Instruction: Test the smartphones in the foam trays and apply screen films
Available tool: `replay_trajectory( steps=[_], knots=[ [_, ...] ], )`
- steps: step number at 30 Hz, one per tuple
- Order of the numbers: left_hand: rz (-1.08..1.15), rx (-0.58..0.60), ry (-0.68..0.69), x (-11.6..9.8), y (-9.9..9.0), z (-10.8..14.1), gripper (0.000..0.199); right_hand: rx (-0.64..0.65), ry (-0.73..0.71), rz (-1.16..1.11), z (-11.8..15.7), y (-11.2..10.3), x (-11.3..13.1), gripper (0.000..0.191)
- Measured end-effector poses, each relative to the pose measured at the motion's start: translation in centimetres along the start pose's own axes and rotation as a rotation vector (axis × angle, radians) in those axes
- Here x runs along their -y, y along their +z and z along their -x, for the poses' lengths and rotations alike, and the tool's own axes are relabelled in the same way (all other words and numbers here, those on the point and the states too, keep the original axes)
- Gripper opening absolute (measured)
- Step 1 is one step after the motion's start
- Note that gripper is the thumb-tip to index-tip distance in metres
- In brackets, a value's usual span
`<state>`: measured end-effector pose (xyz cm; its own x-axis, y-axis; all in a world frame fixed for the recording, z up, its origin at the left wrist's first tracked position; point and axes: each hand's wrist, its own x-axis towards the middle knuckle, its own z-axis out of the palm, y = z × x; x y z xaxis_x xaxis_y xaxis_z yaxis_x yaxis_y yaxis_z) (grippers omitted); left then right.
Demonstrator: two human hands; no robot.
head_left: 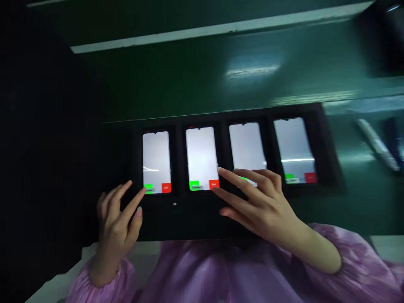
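Note:
Several phones with lit white screens lie in a row in a black tray [178,210]. Each shows a green box at its lower left; red boxes show at the lower right where not covered. My left hand [118,223] is open, its index fingertip at the green box of the leftmost phone [155,158]. My right hand [261,202] is open too, fingers spread, fingertips at the lower right edge of the second phone [202,155]. It covers the bottom of the third phone [248,145]. The rightmost phone [295,143] looks dimmer and is untouched.
The tray rests on a green table [176,80] with a pale strip [189,33] across its far part. On the right lie a white pen-like object [377,143] and a dark blue one [394,139]. A dark object [381,42] stands at the upper right.

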<state>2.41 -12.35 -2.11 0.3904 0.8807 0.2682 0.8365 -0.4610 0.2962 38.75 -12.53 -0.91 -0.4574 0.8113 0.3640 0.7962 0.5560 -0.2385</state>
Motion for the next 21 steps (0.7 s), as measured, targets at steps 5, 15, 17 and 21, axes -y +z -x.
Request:
replay_trajectory(
  steps=[5, 15, 17, 21],
  knots=[
    [-0.020, -0.068, 0.063, -2.0, 0.2, -1.1, 0.069, -0.030, 0.207, 0.127, 4.5, -2.1, -1.9, 0.031],
    [0.034, -0.042, 0.467, -9.5, 5.1, -11.8, 0.048, -0.041, 0.464, 0.153, 1.9, -4.3, -18.3, 0.029],
    [0.009, -0.014, 0.498, -11.1, 5.3, -13.6, 0.047, -0.001, 0.443, 0.142, 0.4, -3.5, -20.4, 0.026],
    [-0.003, 0.057, 0.544, -13.5, 5.1, -16.3, 0.039, 0.016, 0.414, 0.112, -0.9, -2.0, -21.2, 0.026]
  ],
)
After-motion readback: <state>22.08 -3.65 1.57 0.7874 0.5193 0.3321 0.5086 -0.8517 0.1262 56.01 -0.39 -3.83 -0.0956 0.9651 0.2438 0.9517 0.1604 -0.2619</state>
